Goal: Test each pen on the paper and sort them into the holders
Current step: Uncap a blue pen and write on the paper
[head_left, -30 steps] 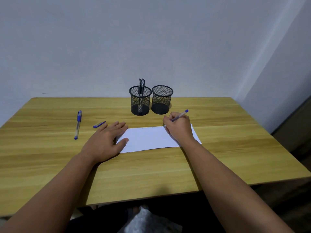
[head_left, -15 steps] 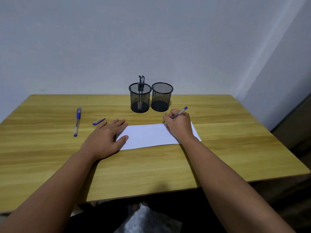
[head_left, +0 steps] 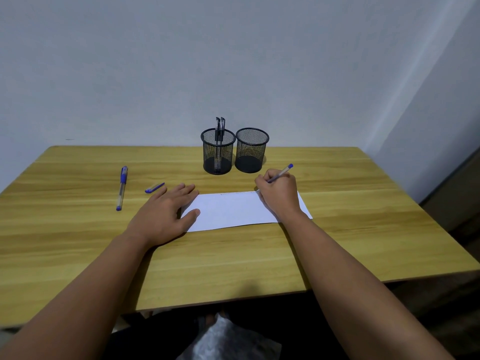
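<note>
Pen in use (head_left: 280, 173): blue, uncapped, pinched in curled fingers of right hand (head_left: 276, 192); tip hidden behind the knuckles, at the far right edge of the paper; back end tilted up and to the right.
Right hand: curled round the pen, heel resting on the paper's right part.
Paper (head_left: 233, 211): white sheet, lying flat on the worktop (head_left: 337, 229) between both hands; faint marks along its far edge (too small to read).
Left hand (head_left: 166, 214): flat, fingers straight and close together, thumb spread onto the paper's left end; pressing down, holding nothing.
Loose cap (head_left: 154, 187): blue, lying on the worktop just beyond the left hand's fingertips, apart from them.
Waiting pen (head_left: 121, 188): blue, capped, lying on the worktop well to the left of the left hand, lengthwise toward the near edge.
Left holder (head_left: 217, 152): black mesh cup, upright at the far middle of the worktop, beyond the paper; two dark pens (head_left: 219, 128) standing in it, upright, side by side.
Right holder (head_left: 251, 150): black mesh cup, upright, just beside the left holder (touching or not, cannot tell); no pen seen above its rim.
Wall (head_left: 233, 61): plain, pale grey, behind the worktop.
</note>
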The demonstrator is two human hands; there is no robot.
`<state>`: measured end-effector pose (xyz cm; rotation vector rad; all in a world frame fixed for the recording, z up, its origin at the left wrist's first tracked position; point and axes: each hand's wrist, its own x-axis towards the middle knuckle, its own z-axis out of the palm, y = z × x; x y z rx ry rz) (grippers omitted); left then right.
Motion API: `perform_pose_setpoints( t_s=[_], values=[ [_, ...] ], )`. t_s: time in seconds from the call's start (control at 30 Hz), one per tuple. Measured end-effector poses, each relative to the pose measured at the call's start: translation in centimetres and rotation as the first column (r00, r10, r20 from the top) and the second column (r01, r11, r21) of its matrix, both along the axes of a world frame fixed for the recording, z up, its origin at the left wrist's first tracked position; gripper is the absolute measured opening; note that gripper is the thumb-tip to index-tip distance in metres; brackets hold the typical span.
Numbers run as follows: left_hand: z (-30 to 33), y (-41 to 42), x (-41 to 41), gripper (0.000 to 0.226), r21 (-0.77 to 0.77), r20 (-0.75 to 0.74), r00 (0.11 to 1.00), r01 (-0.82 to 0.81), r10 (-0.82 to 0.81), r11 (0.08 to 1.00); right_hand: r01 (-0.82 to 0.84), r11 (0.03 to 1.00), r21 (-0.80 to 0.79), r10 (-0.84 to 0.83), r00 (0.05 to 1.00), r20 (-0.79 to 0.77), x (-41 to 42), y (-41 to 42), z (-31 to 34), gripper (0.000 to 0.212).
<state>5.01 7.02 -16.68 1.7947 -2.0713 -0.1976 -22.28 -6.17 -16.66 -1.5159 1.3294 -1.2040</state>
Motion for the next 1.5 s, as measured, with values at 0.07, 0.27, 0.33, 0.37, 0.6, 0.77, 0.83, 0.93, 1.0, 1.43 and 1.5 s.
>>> perform_pose_setpoints(
  t_s=[0.07, 0.27, 0.33, 0.37, 0.6, 0.77, 0.83, 0.93, 1.0, 1.43, 1.5],
  values=[
    [0.0, 0.0, 0.0, 0.072, 0.002, 0.004, 1.000, 0.001, -0.001, 1.000, 0.004, 1.000, 0.012, -0.004, 1.000, 0.006, 0.0, 0.0, -0.1, 0.035],
    [0.1, 0.0, -0.1, 0.074, 0.004, 0.004, 1.000, -0.002, 0.002, 1.000, 0.017, 1.000, -0.006, -0.017, 1.000, -0.009, 0.0, 0.0, -0.1, 0.035],
    [0.1, 0.0, -0.2, 0.074, 0.006, -0.002, 1.000, -0.001, 0.001, 1.000, 0.022, 0.999, -0.036, -0.023, 0.999, -0.027, 0.0, 0.0, 0.0, 0.037],
    [0.1, 0.0, -0.1, 0.074, 0.008, -0.007, 1.000, -0.002, 0.002, 1.000, 0.023, 0.998, -0.050, -0.025, 0.999, -0.038, 0.0, 0.0, 0.0, 0.039],
    [0.0, -0.1, -0.1, 0.073, 0.002, -0.009, 1.000, 0.001, -0.001, 1.000, 0.050, 0.995, -0.086, -0.057, 0.995, -0.085, -0.1, 0.2, 0.1, 0.041],
    [0.0, 0.0, 0.0, 0.074, 0.004, -0.001, 1.000, -0.001, 0.001, 1.000, 0.053, 0.994, -0.098, -0.064, 0.992, -0.107, 0.0, 0.3, 0.2, 0.046],
    [0.1, 0.0, -0.2, 0.075, 0.004, 0.000, 1.000, 0.001, -0.001, 1.000, 0.078, 0.994, -0.082, -0.086, 0.992, -0.088, 0.0, 0.4, 0.4, 0.048],
    [0.2, 0.0, -0.2, 0.075, 0.004, 0.008, 1.000, 0.001, -0.001, 1.000, 0.159, 0.987, -0.035, -0.158, 0.987, 0.032, -0.4, 0.3, 1.0, 0.042],
    [0.2, 0.1, -0.2, 0.075, 0.001, 0.010, 1.000, 0.000, 0.000, 1.000, 0.187, 0.982, -0.011, -0.186, 0.979, 0.088, -0.7, 0.4, 1.4, 0.032],
    [-0.1, 0.0, -0.1, 0.072, 0.007, 0.021, 1.000, 0.007, -0.007, 1.000, 0.082, 0.992, 0.092, -0.106, 0.949, 0.296, -0.4, 0.4, 1.4, 0.050],
    [0.0, 0.0, -0.1, 0.073, 0.012, 0.029, 1.000, 0.007, -0.008, 1.000, 0.040, 0.992, 0.122, -0.074, 0.954, 0.290, -0.5, 0.7, 2.2, 0.046]
  ],
)
